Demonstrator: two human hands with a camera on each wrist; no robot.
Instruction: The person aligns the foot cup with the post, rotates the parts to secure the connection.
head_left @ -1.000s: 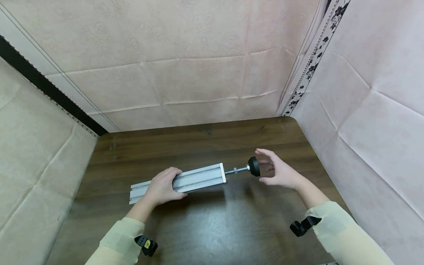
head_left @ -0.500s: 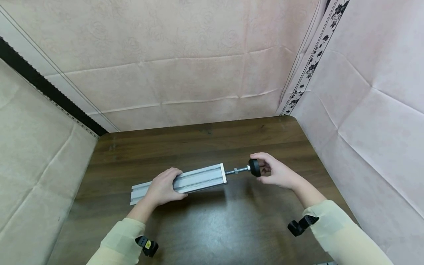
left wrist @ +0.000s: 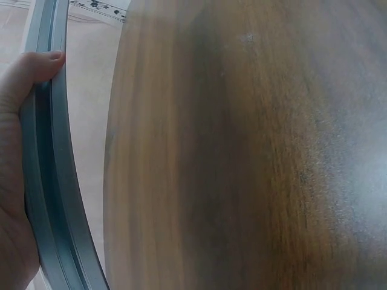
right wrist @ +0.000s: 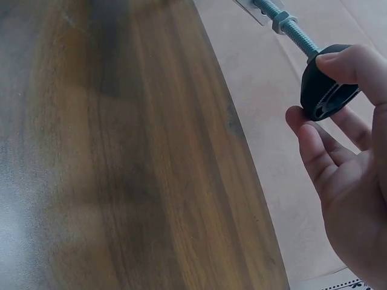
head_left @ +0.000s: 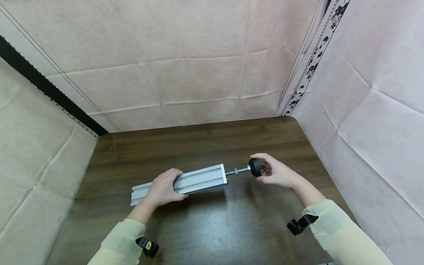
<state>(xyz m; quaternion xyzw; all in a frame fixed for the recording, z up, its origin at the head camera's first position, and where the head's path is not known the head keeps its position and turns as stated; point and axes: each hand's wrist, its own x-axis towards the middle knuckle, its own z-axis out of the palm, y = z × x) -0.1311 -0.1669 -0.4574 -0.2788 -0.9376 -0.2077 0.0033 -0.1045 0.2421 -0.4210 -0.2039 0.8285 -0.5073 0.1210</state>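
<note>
A silver aluminium profile (head_left: 200, 179) is held above the table, tilted slightly up toward its right end. My left hand (head_left: 163, 187) grips it around the middle; in the left wrist view the thumb (left wrist: 45, 65) lies along its grooved side. From its right end sticks a threaded rod (right wrist: 296, 33) with a hex nut (right wrist: 282, 22) on it. A black levelling foot (head_left: 254, 168) caps the rod's outer end. My right hand (head_left: 278, 172) pinches the foot's rim between thumb and fingers, and the hollow underside shows in the right wrist view.
Beneath both hands lies a brown wooden table (head_left: 198, 235). Pale cloth walls (head_left: 185, 73) enclose its back and both sides. A small bit of a metallic object (head_left: 326, 263) shows at the bottom edge near the right sleeve.
My right hand, spread just right of the foot a second ago, has moved left and closed its fingers on the foot's rim. The left hand and profile stay nearly still.
</note>
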